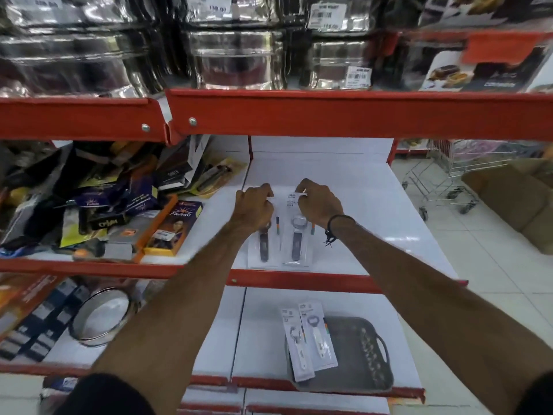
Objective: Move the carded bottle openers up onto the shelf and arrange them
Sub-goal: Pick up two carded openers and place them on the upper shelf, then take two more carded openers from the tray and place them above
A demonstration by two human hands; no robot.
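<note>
Head view: on the shelf [389, 223], near its front edge, two carded openers lie side by side. The left hand [254, 205] pinches the left card [263, 250] top, the right hand [318, 203] the right card [296, 247]. Best square both tops level, edges parallel; two more wait on the tray [359, 354] below.

Head-worn view, down over shelves [353, 187]

White shelf [359, 205] boards carry red front edges. Above the grey tray [359, 354], two dark-handled openers [294, 244] lie on clear cards; on it, two white-handled openers [317, 336] sit on white cards.
</note>
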